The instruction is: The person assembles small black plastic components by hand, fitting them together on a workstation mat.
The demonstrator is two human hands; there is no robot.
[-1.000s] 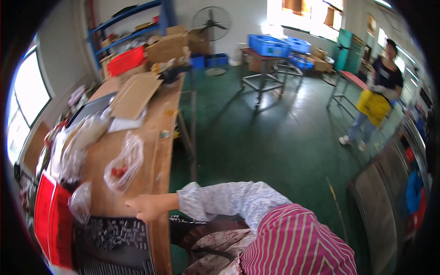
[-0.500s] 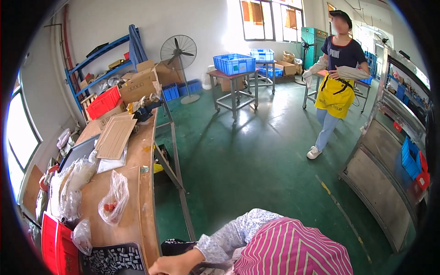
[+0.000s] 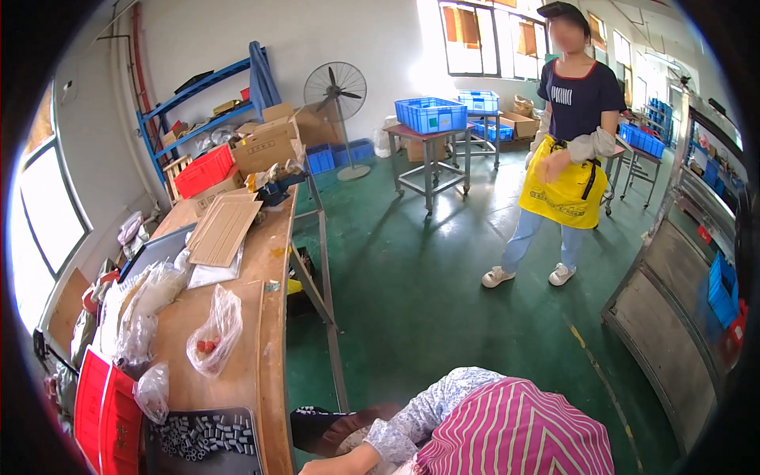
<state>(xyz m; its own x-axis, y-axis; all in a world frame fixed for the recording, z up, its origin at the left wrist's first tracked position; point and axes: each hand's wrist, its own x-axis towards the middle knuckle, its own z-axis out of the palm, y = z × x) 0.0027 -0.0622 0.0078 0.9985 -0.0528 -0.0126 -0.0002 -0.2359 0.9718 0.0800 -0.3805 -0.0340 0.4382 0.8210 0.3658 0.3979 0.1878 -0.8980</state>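
Neither my left hand nor my right hand shows in the head view. Low in the picture is a co-worker in a pink striped head covering [image 3: 514, 431], with a floral sleeve [image 3: 431, 412] stretched to the left. That co-worker's bare hand [image 3: 340, 463] is partly cut off by the lower edge, beside the wooden workbench [image 3: 170, 336]. On the bench, a black tray [image 3: 229, 461] holds many small grey cylindrical pieces [image 3: 229, 434]. Farther along lies a clear plastic bag [image 3: 222, 321] with small red pieces inside.
A red bin [image 3: 107, 412], plastic bags and flat cardboard [image 3: 226, 229] crowd the bench. A person in a yellow apron [image 3: 562, 194] stands on the green floor. Wheeled tables carry blue crates [image 3: 431, 116]. A fan [image 3: 336, 91] stands behind; a metal rack [image 3: 665, 324] is at right.
The whole view has shifted, so the bench sits farther right. The aproned person has stepped nearer and leftward, with arms lowered. The co-worker's hand has moved away from the tray's edge.
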